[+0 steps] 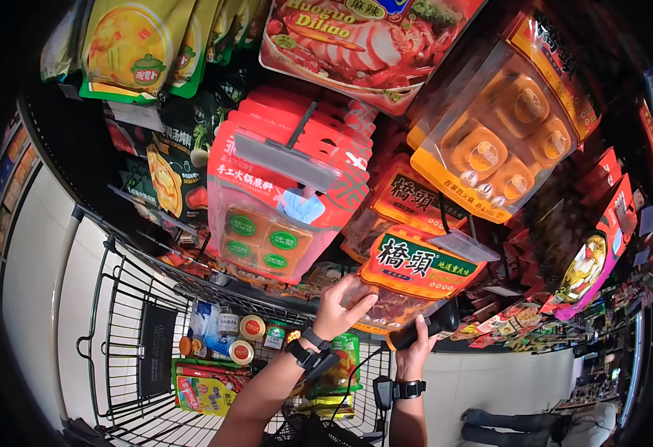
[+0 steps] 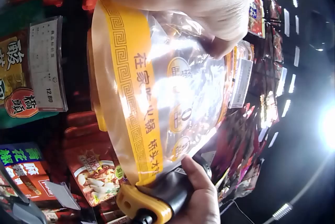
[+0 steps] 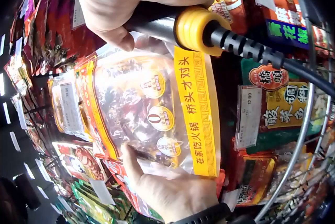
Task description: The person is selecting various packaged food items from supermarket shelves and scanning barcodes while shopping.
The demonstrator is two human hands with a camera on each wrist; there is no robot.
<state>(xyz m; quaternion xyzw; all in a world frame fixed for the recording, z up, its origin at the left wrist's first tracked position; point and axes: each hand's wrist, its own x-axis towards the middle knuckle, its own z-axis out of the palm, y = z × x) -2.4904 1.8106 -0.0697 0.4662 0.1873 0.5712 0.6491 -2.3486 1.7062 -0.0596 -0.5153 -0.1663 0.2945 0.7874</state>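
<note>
A hot pot soup base packet (image 1: 416, 272), clear plastic with an orange-red header, hangs at the front of a shelf hook. My left hand (image 1: 341, 305) grips its left edge, thumb lying on the clear front. My right hand (image 1: 414, 350) holds a black handle (image 1: 440, 325) below the packet's lower right. A yellow collar and a ribbed black cable (image 3: 251, 49) show on this handle in the right wrist view. The right thumb (image 2: 196, 171) reaches up to the packet's edge in the left wrist view. Palm-side fingers of the right hand are partly hidden.
More soup base packets (image 1: 289, 186) hang to the left, and a larger orange one (image 1: 505, 141) hangs above right. A wire shopping cart (image 1: 118, 298) below holds jars and bags. Price tags (image 2: 47, 62) stick out from the shelf. Someone's dark-trousered legs (image 1: 513, 428) show at lower right.
</note>
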